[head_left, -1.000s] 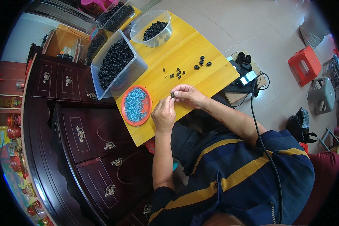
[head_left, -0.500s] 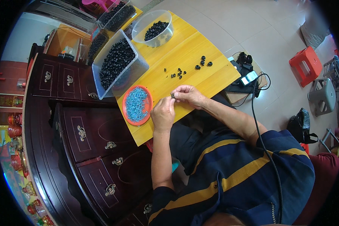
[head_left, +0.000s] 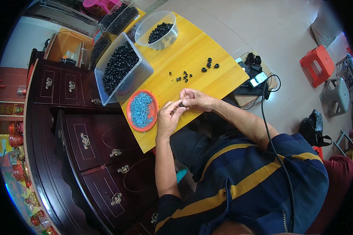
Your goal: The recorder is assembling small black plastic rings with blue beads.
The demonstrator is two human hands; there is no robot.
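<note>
- Small dark piece (head_left: pixel 181 104): tiny, mostly hidden by fingers, so can't make out its shape; it's between the hands, roughly 3 o'clock from the orange plate (head_left: pixel 152 107)
- Right hand (head_left: pixel 197 100): thumb and fingers pinched shut on it
- Left hand (head_left: pixel 168 118): half-curled, fingertips right at it, can't tell if they're gripping too

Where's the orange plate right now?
Head view, left of centre: the orange plate sits on the yellow table, just left of the left hand, below the large rectangular bin.
</note>
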